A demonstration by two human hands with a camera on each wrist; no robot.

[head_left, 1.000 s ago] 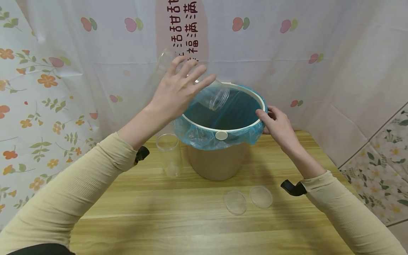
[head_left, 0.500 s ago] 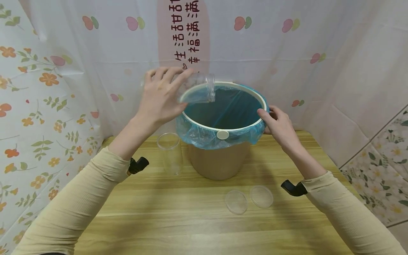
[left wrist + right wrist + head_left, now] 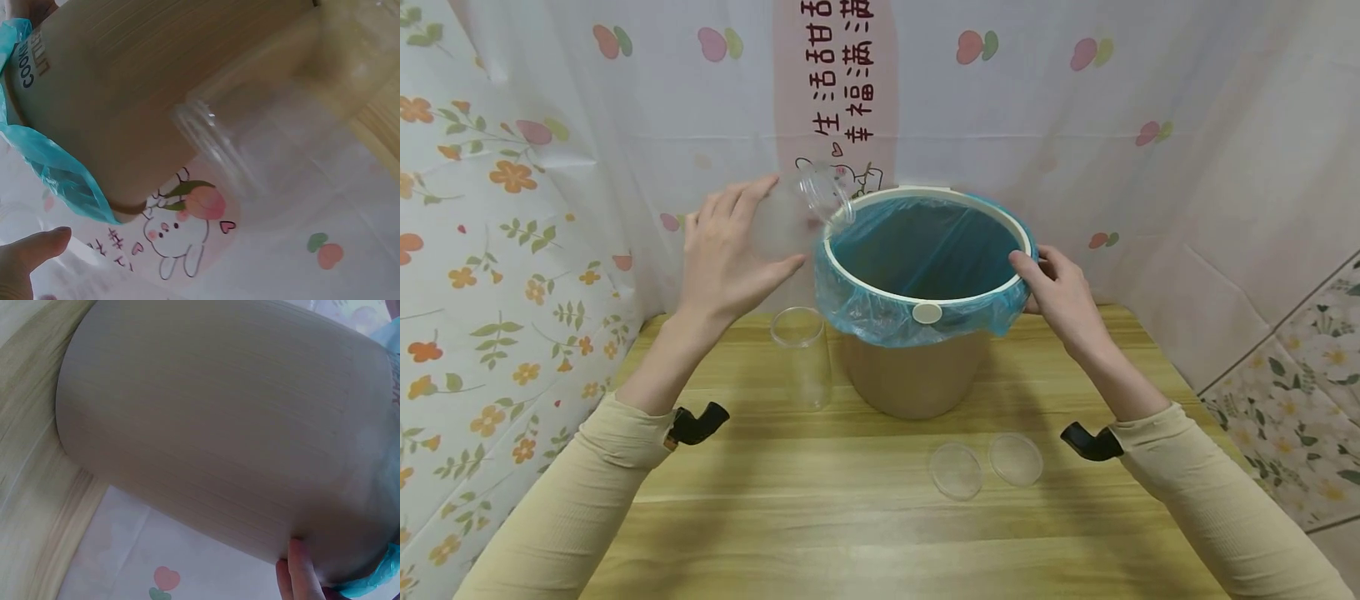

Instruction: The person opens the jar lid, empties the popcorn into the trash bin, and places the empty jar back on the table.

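Note:
My left hand (image 3: 718, 250) holds a clear plastic jar (image 3: 778, 221) in the air, left of a beige trash bin (image 3: 917, 379). The jar is tilted, its open mouth facing up and right near the bin's left rim. A blue bag (image 3: 910, 327) lines the bin and folds over its white ring. At the right side of that ring, my right hand (image 3: 1063, 300) grips the rim, thumb on top. Its fingers (image 3: 303, 569) lie against the bin wall in the right wrist view. A second clear jar (image 3: 808, 367) stands upright and lidless left of the bin.
Two round clear lids (image 3: 956, 472) lie flat on the wooden table (image 3: 820, 517), in front of the bin. A printed curtain (image 3: 715, 108) hangs close behind and at the left. Tiles with flowers (image 3: 1322, 358) are at the right.
My left hand has drawn the jar back left from over the bin, turning its mouth from downward to upward. The right hand stays on the rim.

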